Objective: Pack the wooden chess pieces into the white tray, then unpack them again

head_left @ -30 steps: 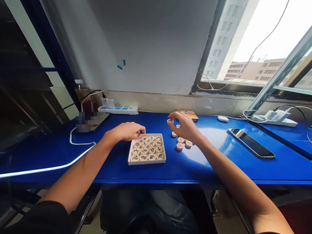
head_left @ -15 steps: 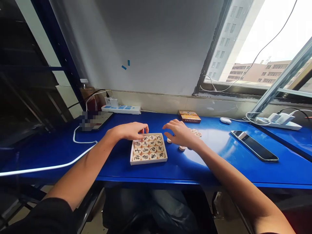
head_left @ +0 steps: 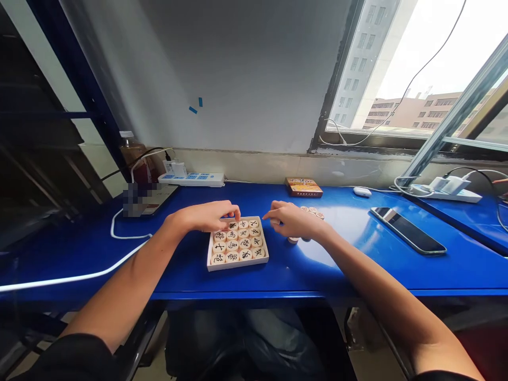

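Note:
A shallow white box (head_left: 238,263) stands on the blue table, filled with rows of round Chinese chess pieces (head_left: 245,243) bearing black characters. My left hand (head_left: 210,215) is over the box's far left corner, its thumb and index finger apart and bent down near the back row. To the right of the box is my right hand (head_left: 291,218), fingers curled in and the index finger pointing toward the box's far right corner. Whatever its fingers hold, if anything, is hidden. More loose chess pieces (head_left: 313,211) lie behind and beneath that hand, partly covered.
A small printed box (head_left: 304,187) lies by the wall. At right are a phone (head_left: 408,230), a white earphone case (head_left: 362,192) and a power strip (head_left: 456,194). Another power strip (head_left: 204,179), a laptop (head_left: 161,198) and a white cable (head_left: 79,279) are at left. Another person's hand (head_left: 503,182) shows at the right edge.
My right hand's fingers have curled in and lowered; the loose piece seen under them before is no longer visible. My left hand stays over the box corner. The view has shifted slightly.

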Action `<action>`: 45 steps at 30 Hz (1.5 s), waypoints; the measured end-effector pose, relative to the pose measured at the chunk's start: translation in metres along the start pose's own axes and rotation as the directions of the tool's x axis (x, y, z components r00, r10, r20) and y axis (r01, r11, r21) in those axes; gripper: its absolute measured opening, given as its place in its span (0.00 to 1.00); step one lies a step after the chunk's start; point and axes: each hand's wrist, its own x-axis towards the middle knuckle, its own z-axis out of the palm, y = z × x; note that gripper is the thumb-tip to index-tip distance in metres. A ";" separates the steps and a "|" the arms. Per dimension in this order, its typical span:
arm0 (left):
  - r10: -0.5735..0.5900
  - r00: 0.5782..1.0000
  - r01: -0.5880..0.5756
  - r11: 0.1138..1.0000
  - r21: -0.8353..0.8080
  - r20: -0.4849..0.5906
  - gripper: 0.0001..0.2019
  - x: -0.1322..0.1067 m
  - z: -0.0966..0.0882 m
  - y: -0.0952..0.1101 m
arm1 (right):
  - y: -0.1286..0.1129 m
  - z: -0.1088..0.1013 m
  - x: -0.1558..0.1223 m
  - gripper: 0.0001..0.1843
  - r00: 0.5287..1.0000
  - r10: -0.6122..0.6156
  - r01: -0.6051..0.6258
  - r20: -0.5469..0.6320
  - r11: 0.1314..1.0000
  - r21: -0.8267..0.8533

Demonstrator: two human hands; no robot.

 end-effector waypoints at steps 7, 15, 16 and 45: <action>0.051 0.999 -0.051 0.998 0.034 0.010 0.17 0.003 0.000 -0.009 | 0.013 -0.012 -0.001 0.02 0.935 0.073 0.001 -0.347 0.978 0.209; 0.034 0.999 -0.034 0.997 0.068 0.005 0.15 0.002 0.001 -0.007 | 0.014 0.008 0.004 0.07 0.971 0.128 -0.113 -0.203 0.990 0.081; 0.027 1.000 -0.027 0.997 0.068 -0.004 0.14 0.001 0.001 -0.007 | 0.014 0.007 0.002 0.09 0.980 0.120 -0.113 -0.161 0.992 0.051; 0.085 0.965 -0.188 0.881 -0.434 -0.246 0.17 0.000 -0.002 0.008 | -0.027 0.006 0.003 0.16 0.930 -0.071 0.080 -0.361 0.997 0.010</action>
